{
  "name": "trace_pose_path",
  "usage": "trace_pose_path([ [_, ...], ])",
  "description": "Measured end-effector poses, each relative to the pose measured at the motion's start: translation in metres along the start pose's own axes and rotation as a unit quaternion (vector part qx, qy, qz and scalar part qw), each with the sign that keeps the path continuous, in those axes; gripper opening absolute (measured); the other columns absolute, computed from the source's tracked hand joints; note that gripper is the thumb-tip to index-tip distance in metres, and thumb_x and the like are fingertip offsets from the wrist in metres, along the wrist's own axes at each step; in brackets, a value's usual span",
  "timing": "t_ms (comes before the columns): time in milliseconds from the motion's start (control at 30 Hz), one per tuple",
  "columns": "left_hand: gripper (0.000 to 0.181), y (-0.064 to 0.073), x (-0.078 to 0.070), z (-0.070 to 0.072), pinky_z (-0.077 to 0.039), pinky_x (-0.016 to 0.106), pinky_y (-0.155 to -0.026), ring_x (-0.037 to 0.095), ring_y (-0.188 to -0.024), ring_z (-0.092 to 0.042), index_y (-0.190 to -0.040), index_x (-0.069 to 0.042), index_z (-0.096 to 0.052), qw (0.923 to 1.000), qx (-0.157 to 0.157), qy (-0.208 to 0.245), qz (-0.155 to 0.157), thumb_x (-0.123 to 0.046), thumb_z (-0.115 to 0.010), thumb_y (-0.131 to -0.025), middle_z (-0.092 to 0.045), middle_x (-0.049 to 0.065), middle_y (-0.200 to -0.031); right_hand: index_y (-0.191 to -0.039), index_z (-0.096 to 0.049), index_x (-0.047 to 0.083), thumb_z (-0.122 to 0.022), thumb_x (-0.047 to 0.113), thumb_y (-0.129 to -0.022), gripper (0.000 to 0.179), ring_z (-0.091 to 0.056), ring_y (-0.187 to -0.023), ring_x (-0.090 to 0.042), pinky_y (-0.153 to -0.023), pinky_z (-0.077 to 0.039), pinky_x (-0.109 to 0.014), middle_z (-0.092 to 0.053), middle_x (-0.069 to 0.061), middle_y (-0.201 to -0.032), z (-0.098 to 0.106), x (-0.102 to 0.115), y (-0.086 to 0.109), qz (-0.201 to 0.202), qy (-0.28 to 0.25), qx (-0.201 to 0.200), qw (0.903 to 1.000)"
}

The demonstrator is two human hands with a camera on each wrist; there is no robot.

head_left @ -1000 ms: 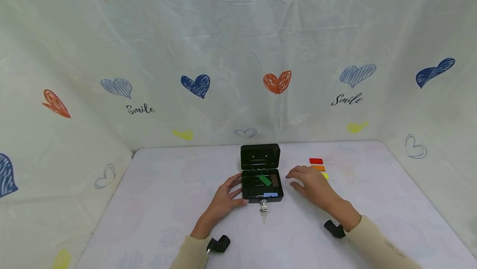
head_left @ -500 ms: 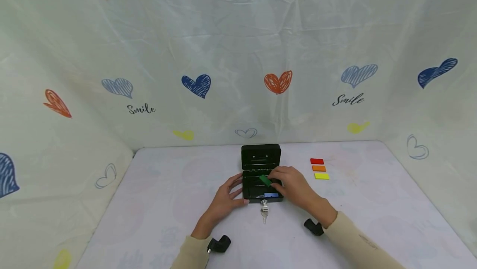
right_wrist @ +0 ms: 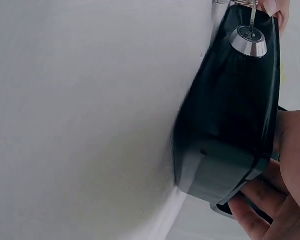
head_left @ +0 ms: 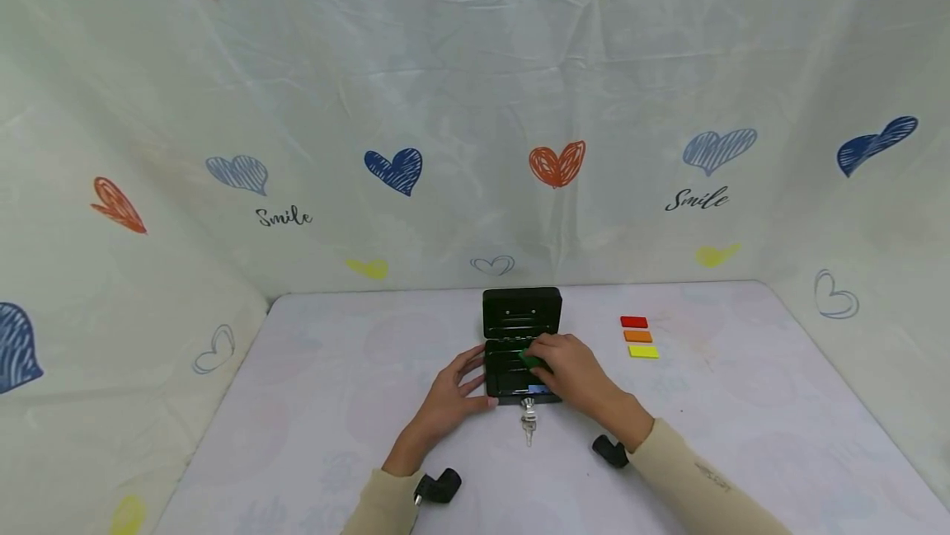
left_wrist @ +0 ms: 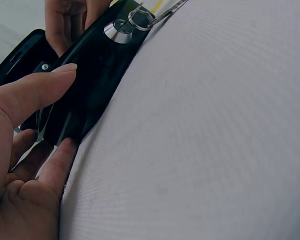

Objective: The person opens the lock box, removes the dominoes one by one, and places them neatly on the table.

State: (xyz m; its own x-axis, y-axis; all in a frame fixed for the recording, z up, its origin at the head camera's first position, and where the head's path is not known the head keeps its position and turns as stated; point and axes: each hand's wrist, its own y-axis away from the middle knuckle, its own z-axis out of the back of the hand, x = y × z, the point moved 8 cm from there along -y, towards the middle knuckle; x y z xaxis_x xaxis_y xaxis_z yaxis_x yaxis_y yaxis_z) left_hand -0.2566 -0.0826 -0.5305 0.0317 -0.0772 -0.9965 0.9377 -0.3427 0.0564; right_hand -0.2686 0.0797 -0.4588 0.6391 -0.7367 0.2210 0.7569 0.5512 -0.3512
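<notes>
One pale sheet printed with hearts and "Smile" spans the back, behind a white surface. Leftmost, beige left sleeve, with black left wrist device beside it. Left hand: grip not clenched, fingers spread and fairly straight against the left side of the black box, thumb at its front left corner.

Box rests on the surface, lid raised at the rear. Green piece is inside, right half, partly covered by right fingertips. Metal lock on front wall, key in it; ring with another key below. Blue piece inside, front right, partly hidden by the other hand.

Right hand comes over the box's right wall, fingertips inside, thumb and forefinger about the green piece; cannot tell if the grip pinches it. Right wrist view no help, box wall blocks the inside. Black right wrist device, then beige right sleeve, lower right.

Further right on the surface, three flat pieces, slightly apart, back to front: red piece, orange piece, yellow piece.
</notes>
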Motion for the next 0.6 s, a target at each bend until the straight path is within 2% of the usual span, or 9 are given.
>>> trace_pose_path([
  [233,0.085,0.008,-0.019,-0.003,-0.046,0.033,-0.094,0.036,-0.126,-0.040,-0.144,-0.015,-0.031,1.0000,0.005,0.002,0.004,0.000,-0.076,-0.073,-0.033,0.016,-0.144,-0.098,-0.071,0.015,-0.078,0.018,-0.075,0.024,-0.061,-0.089,-0.015,-0.086,-0.049,-0.034,-0.066,0.003,-0.097,-0.006,-0.001,-0.001,-0.009,0.018,0.015,0.9997],
  [600,0.084,0.009,-0.021,-0.003,-0.046,0.033,-0.095,0.036,-0.126,-0.040,-0.144,-0.015,-0.032,1.0000,0.005,0.006,-0.001,0.001,-0.076,-0.073,-0.033,0.015,-0.144,-0.100,-0.070,0.014,-0.078,0.016,-0.075,0.027,-0.060,-0.101,-0.019,-0.095,-0.045,-0.038,-0.068,0.002,-0.099,-0.010,0.000,-0.003,-0.015,0.010,0.046,0.9988],
])
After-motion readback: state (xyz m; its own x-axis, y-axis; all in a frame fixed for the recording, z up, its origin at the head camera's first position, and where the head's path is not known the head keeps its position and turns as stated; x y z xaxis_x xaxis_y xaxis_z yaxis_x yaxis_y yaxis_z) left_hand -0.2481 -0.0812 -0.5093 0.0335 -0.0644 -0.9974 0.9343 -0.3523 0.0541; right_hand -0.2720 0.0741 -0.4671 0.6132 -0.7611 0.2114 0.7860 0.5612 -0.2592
